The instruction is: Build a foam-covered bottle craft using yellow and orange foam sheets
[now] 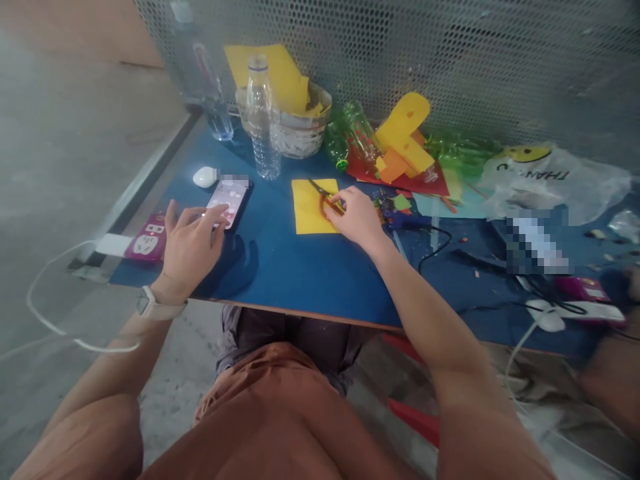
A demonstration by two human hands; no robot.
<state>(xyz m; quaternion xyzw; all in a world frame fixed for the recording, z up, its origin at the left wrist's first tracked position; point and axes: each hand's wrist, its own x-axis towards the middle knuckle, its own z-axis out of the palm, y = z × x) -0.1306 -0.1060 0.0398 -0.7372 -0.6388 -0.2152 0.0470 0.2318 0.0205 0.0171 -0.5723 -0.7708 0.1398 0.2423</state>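
Observation:
My left hand [193, 247], with a white watch on its wrist, is over the lower part of a lit phone [232, 195]. Its fingers are spread, and a fingertip meets the screen. My right hand [357, 217] has its fingers closed at the orange handles of the scissors [329, 200]. Those scissors lie over a yellow paper sheet [306, 212], blades toward the upper left. A white earbud case [205, 177] sits just left of the phone.
Behind are a clear bottle [263, 127], a basket [305, 133], green bottles [357, 130] and yellow cutouts [405, 127]. A plastic bag [555, 180] and cables are at right. A pink power strip [149, 239] lies on the blue table [295, 273]. Part of another person shows at far right.

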